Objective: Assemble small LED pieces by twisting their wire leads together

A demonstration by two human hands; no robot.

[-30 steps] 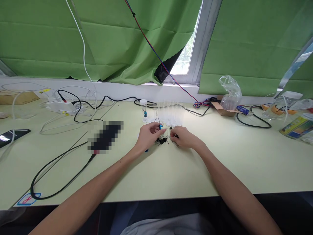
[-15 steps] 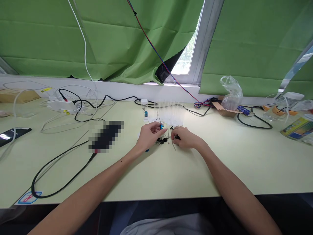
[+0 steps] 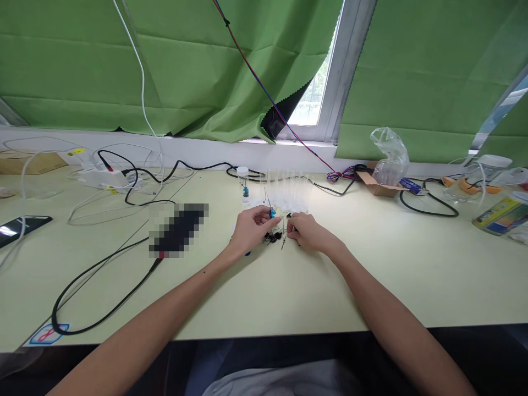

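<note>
My left hand [image 3: 249, 228] is closed, pinching a small blue component with thin wire leads [image 3: 272, 213] between thumb and fingertips. Just below its fingertips lies a pile of small black parts [image 3: 274, 237] with thin leads. My right hand [image 3: 310, 231] is closed at the right of that pile, its fingertips down near the tabletop. Whatever is between those fingers is hidden. A thin-leaded piece [image 3: 284, 242] lies between the hands, and a dark part [image 3: 289, 215] shows behind the right fingers. Another blue part [image 3: 247, 253] rests beneath my left wrist.
Behind the hands stand several clear tubes [image 3: 291, 190] and a white-capped tube [image 3: 243, 187] with blue-green parts inside. A blurred-out dark object [image 3: 179, 231] with a black cable lies left. A cardboard box [image 3: 381, 187] and a clear jar [image 3: 470, 187] stand right.
My right hand has shifted slightly left, towards the pile. A thin-leaded piece beside its fingers is no longer seen there. My left hand stays in place with the blue component.
</note>
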